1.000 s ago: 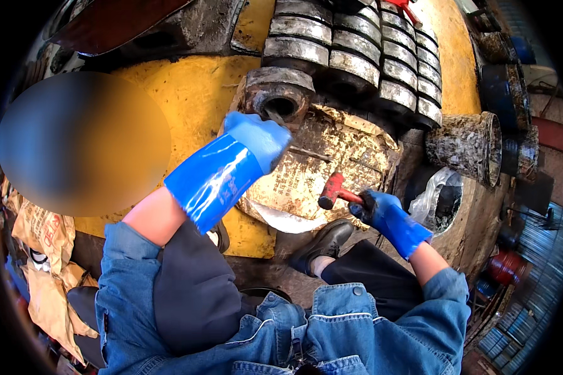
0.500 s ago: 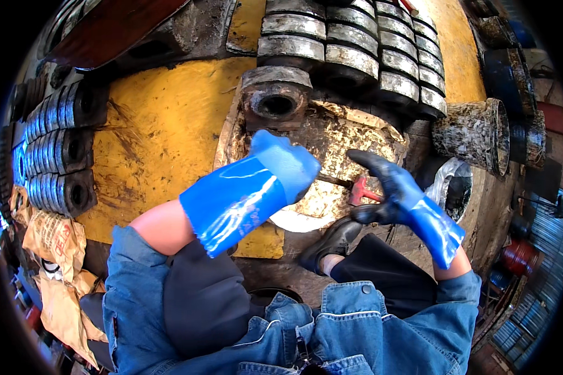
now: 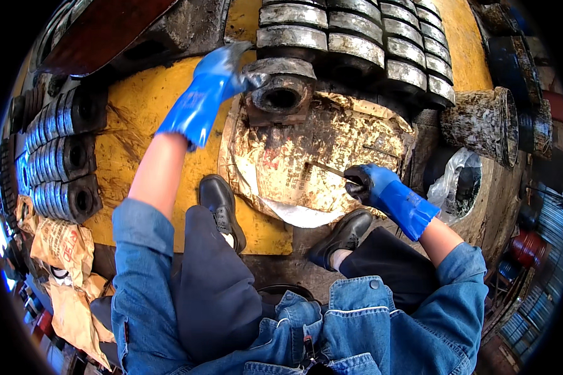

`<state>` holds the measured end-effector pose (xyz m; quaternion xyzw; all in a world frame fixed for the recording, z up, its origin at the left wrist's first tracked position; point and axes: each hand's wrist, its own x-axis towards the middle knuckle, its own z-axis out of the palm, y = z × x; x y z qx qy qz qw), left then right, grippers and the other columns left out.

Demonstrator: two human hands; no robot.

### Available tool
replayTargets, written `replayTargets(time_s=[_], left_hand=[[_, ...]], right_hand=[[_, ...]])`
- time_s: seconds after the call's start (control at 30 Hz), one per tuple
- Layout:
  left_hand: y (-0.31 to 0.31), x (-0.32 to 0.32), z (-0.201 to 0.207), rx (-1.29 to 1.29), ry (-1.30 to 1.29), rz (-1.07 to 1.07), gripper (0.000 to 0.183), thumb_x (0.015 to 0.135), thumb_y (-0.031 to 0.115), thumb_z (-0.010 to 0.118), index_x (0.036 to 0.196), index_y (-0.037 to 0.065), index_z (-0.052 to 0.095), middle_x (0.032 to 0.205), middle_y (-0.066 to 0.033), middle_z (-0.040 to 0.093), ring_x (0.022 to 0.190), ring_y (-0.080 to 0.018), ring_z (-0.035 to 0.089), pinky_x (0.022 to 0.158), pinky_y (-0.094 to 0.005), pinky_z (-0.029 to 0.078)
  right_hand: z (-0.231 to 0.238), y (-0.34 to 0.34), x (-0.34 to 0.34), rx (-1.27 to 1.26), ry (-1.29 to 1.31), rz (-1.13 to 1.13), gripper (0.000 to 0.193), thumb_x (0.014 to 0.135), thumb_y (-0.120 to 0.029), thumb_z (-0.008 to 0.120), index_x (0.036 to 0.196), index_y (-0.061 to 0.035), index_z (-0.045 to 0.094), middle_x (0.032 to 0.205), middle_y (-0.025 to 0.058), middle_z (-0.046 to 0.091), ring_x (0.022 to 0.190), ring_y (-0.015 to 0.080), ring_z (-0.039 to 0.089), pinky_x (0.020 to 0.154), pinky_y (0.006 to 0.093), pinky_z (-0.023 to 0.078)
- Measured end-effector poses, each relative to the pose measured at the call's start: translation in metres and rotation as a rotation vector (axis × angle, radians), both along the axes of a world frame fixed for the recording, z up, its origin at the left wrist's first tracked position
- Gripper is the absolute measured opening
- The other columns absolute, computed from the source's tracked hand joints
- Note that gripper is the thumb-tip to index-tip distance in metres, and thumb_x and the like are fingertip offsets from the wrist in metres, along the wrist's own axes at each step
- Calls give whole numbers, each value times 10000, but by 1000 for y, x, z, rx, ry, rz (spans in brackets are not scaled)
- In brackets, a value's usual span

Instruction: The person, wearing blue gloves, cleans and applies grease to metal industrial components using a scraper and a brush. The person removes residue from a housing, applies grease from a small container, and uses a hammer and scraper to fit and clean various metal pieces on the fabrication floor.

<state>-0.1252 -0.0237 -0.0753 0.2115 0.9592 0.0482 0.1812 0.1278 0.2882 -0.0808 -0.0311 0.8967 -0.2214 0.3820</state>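
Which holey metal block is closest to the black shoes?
The grimy grey-brown metal block beside the blue-gloved left grip; it stands singly, the other blocks line up in rows farther away.

Flat sack [image 3: 313,147]: lying just before the shoes [image 3: 217,197].
Holed block [image 3: 281,70]: sitting at the sack's far left end.
Stacked blocks [image 3: 356,47]: standing behind the sack.
Bucket [image 3: 477,127]: sitting right of the sack.
Paper bags [image 3: 65,247]: lying over to the left.

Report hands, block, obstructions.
Left hand open beside bored metal block; right hand at thin rod. Block at far edge of stained sack. Second rod lies on sack.
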Motion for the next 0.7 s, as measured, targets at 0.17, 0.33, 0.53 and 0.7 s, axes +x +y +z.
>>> replayTargets(time_s=[0.17, 0.33, 0.53, 0.7], left_hand=[[-11, -24, -77, 512, -232, -121, 554, 754, 315, 760, 1222, 76, 586, 1100, -161, 659, 969, -266, 653, 855, -338, 545], [23, 33, 23, 80, -345, -84, 497, 750, 297, 793, 1138, 36, 627, 993, -114, 690, 887, -231, 665, 753, -357, 541], [-20, 91, -37, 326, 115, -51, 446, 790, 126, 681, 1225, 180, 599, 1004, -101, 673, 817, -257, 676, 703, -368, 552], [-10, 70, -39, 819, -662, 442, 501, 742, 119, 736, 1223, 88, 597, 1034, -87, 686, 861, -181, 663, 707, -338, 541]], right_hand=[[-94, 52, 16, -205, -81, 186, 186, 730, -153, 628, 810, -76, 478, 722, 89, 581, 621, 292, 449, 598, 325, 448], [8, 43, -4, -382, -407, -890, 328, 925, -300, 624, 1111, -33, 659, 964, 128, 708, 697, 140, 661, 551, 237, 496], [7, 58, -33, -696, -167, -1063, 451, 931, -394, 573, 1186, -24, 616, 981, 147, 707, 594, 58, 540, 491, 192, 415], [30, 34, -63, -760, -81, -1023, 486, 927, -453, 560, 1211, -63, 616, 964, 102, 715, 575, 51, 529, 463, 191, 392]])
